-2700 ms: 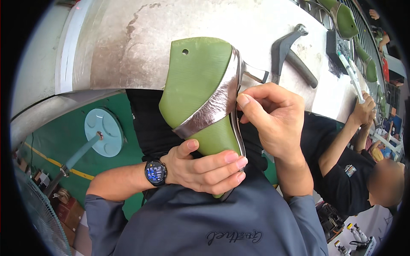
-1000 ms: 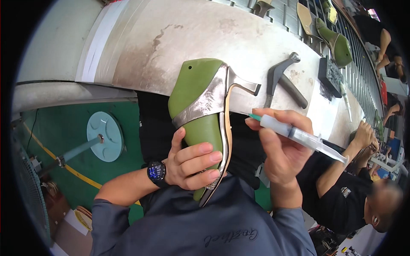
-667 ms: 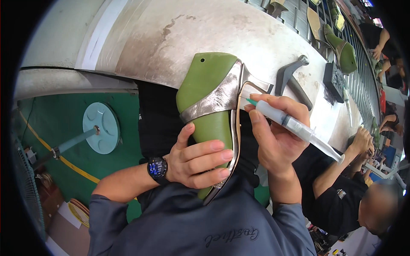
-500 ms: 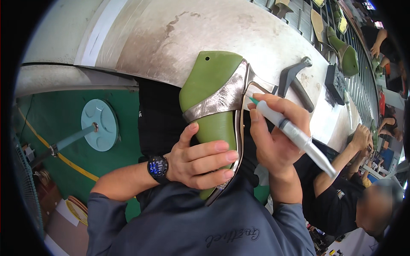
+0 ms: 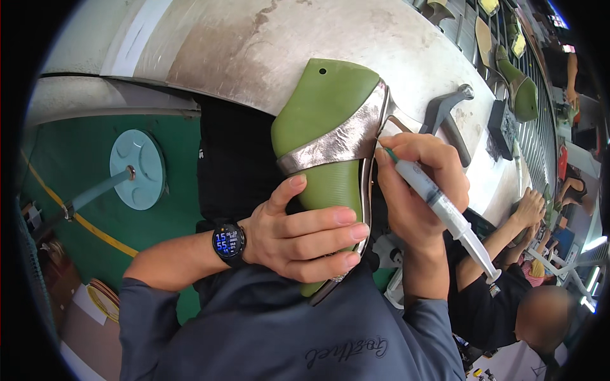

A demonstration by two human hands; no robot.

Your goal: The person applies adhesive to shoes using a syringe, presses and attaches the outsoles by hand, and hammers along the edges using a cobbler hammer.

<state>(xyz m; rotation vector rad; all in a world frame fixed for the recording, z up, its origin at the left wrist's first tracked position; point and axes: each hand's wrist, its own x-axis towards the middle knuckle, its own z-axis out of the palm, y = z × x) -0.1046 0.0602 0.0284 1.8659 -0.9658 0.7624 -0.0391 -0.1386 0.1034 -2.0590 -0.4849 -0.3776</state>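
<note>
Left hand (image 5: 305,235) holds the shoe (image 5: 340,145); right hand (image 5: 416,213) pinches a syringe (image 5: 443,206) at the shoe's right edge. Either hand's wobble could scratch the shoe; whether the syringe touches is unclear.

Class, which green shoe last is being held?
The large central shoe last, crossed by a metallic strap: the left hand grips it, whereas the distant last at upper right has no hand on it.

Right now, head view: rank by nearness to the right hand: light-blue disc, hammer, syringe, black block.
1. Syringe, held in the right hand.
2. Hammer, just up and right of it.
3. Black block, right of the hammer.
4. Light-blue disc, far across to the left.
</note>
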